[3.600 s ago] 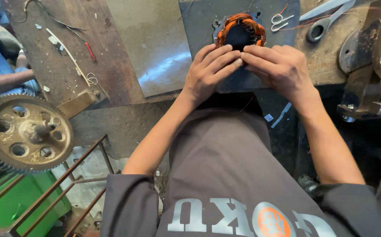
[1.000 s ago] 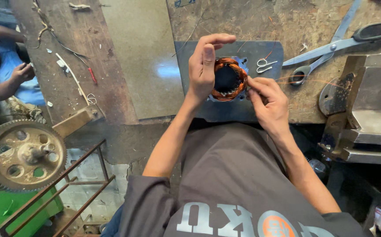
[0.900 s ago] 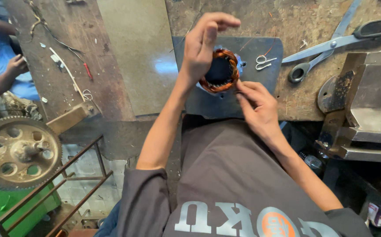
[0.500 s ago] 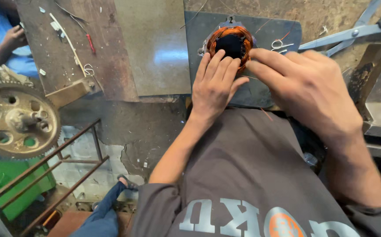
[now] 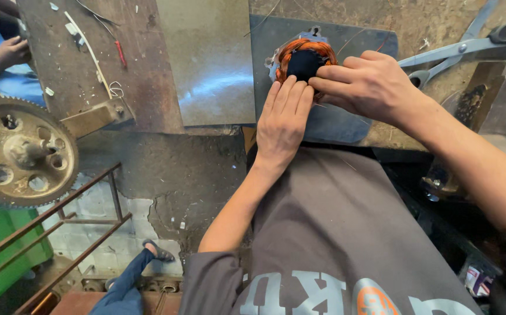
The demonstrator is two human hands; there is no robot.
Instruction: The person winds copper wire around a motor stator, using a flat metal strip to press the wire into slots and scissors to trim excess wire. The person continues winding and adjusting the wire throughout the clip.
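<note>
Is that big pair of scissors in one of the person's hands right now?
No, the scissors lie on the bench, while the left hand and right hand both press on the copper coil.

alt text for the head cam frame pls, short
Seen from above, a person's left hand and right hand press on a round motor stator wound with copper wire, which sits on a grey metal plate on a worn workbench. Large scissors lie at the right, and a big rusty gear wheel at the left.
</note>
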